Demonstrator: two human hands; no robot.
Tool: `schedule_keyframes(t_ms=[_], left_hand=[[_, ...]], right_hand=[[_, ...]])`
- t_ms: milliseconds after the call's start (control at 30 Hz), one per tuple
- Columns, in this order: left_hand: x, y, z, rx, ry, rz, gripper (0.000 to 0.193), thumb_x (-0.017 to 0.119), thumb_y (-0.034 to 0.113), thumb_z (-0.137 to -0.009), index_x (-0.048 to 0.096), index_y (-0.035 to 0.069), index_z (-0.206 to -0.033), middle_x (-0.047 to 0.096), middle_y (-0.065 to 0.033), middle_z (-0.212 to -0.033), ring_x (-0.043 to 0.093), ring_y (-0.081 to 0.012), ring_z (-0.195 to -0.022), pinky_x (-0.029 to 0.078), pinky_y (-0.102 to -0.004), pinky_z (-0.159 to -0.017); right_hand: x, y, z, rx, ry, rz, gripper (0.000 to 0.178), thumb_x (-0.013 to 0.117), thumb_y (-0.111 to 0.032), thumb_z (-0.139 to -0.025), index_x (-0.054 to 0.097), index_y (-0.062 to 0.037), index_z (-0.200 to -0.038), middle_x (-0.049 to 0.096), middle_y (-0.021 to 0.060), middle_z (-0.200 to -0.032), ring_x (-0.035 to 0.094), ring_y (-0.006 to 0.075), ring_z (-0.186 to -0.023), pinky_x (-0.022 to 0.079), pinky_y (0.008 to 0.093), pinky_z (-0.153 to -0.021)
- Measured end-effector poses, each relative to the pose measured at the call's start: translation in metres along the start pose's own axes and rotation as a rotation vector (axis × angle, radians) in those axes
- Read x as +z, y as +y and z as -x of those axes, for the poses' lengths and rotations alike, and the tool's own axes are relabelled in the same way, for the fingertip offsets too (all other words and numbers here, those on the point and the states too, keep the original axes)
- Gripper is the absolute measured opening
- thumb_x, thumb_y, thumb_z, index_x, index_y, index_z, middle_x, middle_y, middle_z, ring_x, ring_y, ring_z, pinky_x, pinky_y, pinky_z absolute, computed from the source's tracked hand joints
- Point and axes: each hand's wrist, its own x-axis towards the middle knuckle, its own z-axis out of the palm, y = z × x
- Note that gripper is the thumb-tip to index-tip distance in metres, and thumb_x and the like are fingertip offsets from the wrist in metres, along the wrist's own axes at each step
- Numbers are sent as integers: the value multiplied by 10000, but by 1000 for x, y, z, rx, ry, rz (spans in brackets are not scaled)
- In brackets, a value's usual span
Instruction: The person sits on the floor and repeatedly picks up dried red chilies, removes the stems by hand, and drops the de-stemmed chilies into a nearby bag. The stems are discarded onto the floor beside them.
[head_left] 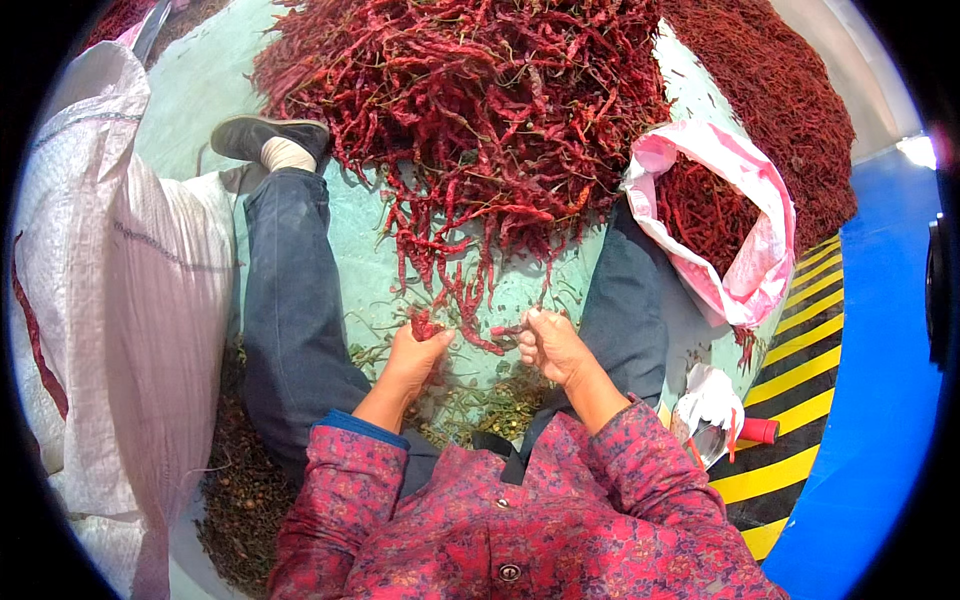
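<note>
Between my spread legs lies a big heap of dried red chilies, its near edge trailing toward my hands. My left hand is closed around a few dried chilies at the heap's near tip. Just to the right, my right hand is pinched, with a short red chili piece at its fingertips. Another chili hangs between the two hands. Green and brown stems lie scattered below them on the pale green sheet.
A pink-and-white sack holding chilies stands open by my right leg. Tall white woven sacks crowd the left. Beyond lies another red heap. A red-handled metal object with white cloth sits near the yellow-black striped floor.
</note>
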Motion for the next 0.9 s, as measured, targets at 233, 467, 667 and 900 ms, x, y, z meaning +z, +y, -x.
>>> schedule_keyframes(t_ms=[233,467,667,900], left_hand=[[-5,-5,-1,31,90,51,79,576,109,-720,513,70,-694,446,40,-563,392,-61,-476,310,-225,-435],[-2,-4,-4,22,52,50,90,583,126,-714,514,75,-686,445,36,-550,395,-67,-459,307,-222,-420],[0,2,-1,-5,81,34,93,592,123,-714,533,57,-743,448,36,-560,398,-61,-453,308,-217,-413],[-4,-11,-6,1,79,11,77,588,118,-717,534,64,-724,451,40,-564,386,-54,-453,296,-214,-403]], right_hand=[[-101,-146,19,-684,310,-533,189,464,-226,-808,467,-37,-800,448,14,-593,419,90,-473,388,204,-419],[-76,-69,-58,-262,476,298,207,536,-162,-751,521,-19,-900,553,68,-732,509,124,-529,403,226,-404],[-93,-28,-163,-278,826,881,243,576,-226,-703,548,15,-693,536,88,-577,517,183,-470,408,326,-416],[-65,-7,-94,-62,367,456,216,550,-236,-750,500,-34,-693,448,19,-514,425,114,-406,341,262,-343]])
